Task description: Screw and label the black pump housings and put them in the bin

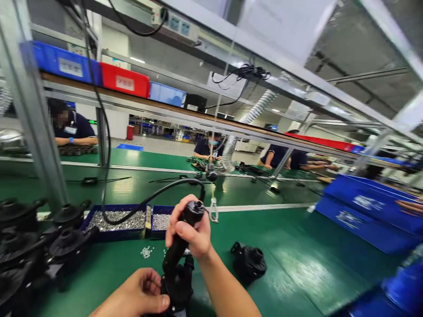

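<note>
My right hand (191,229) is wrapped round a black corded power screwdriver (180,246), held over a black plastic housing (178,288). The tool's lower end is hidden behind the housing's raised parts. At the housing's left side, my left hand (145,293) holds it between thumb and curled fingers. A second black housing (249,263) sits on the green table (291,281) to the right. Behind my hands are a blue tray (119,219) of small metal screws and a smaller blue tray (161,221) beside it. Small loose parts (146,252) lie in front of them.
Several black housings (20,246) crowd the left side. Large blue bins (366,207) stand at the right. A black cable (158,191) arches behind the tool, and a hanging hook (214,210) is close by. People sit across the bench beyond a metal frame.
</note>
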`<state>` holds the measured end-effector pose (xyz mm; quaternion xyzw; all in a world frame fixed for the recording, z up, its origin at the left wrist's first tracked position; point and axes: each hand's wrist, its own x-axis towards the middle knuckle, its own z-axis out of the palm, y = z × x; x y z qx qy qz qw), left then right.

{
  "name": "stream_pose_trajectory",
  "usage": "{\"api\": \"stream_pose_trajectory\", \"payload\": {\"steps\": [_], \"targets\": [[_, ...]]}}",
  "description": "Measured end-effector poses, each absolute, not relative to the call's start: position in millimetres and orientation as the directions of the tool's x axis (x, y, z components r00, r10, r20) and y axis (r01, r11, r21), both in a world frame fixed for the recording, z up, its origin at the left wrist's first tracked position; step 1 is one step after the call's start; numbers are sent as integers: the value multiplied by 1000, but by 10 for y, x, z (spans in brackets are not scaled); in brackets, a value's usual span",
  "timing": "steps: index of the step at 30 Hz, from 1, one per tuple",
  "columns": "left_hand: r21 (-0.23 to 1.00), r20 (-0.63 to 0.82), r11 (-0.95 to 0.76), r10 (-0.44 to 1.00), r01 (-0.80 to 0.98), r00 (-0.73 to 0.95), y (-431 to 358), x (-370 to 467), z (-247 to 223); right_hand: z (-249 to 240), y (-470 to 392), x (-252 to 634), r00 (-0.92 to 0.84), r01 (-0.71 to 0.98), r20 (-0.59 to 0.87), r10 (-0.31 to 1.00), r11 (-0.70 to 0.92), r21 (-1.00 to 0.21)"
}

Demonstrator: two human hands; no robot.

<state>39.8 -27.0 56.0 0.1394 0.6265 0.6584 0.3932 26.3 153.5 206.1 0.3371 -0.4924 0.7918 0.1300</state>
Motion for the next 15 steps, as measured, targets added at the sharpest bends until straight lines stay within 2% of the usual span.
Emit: {"api": "stream_pose_trajectory", "payload": {"steps": [5,11,15], "targets": [[916,-307,7,655,-400,-690,-219,436,527,2068,1510,276,-706,-515,687,-174,-539,-666],[891,-325,-24,663,-453,-674,-210,463,455,2001,1471,248,-728,-484,652,-210,-517,-707],[888,-346,-32,608,-458,-714,-156,456,336,1992,1444,249,-739,-475,640,-212,-510,-717]]}}
